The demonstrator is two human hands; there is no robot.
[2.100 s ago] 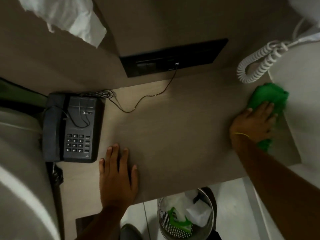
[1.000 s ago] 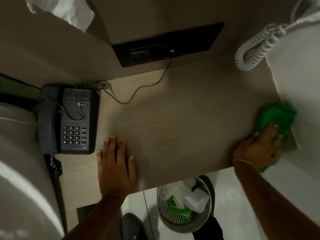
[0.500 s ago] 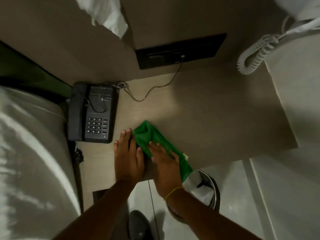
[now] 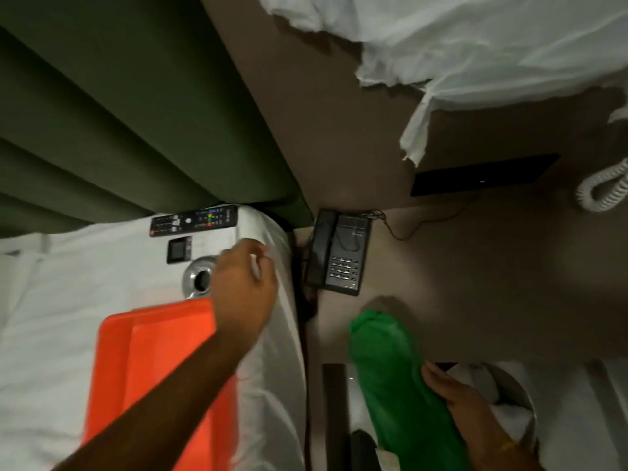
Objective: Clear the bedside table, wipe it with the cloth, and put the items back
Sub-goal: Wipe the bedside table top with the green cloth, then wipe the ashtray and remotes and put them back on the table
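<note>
The wooden bedside table (image 4: 475, 273) carries only a dark desk phone (image 4: 339, 254) at its left edge. My right hand (image 4: 465, 402) grips a green cloth (image 4: 390, 375) that hangs over the table's front edge. My left hand (image 4: 243, 283) hovers over the white bed (image 4: 68, 300), fingers curled and apart, with nothing clearly in it. Under and beside that hand lie a round metal ashtray (image 4: 198, 277), a small black device (image 4: 180, 249), a black remote control (image 4: 193, 220) and an orange tray (image 4: 153, 362).
A green padded headboard (image 4: 119, 113) rises behind the bed. White fabric (image 4: 475, 45) hangs at the top right. A black wall panel (image 4: 482, 173) and a white coiled cord (image 4: 605, 188) sit behind the table. A waste bin (image 4: 503, 402) with paper stands below the table front.
My view has swung left onto the bed. My left hand left the tabletop and reached over the bed items. My right hand drew the cloth back to the table's front edge.
</note>
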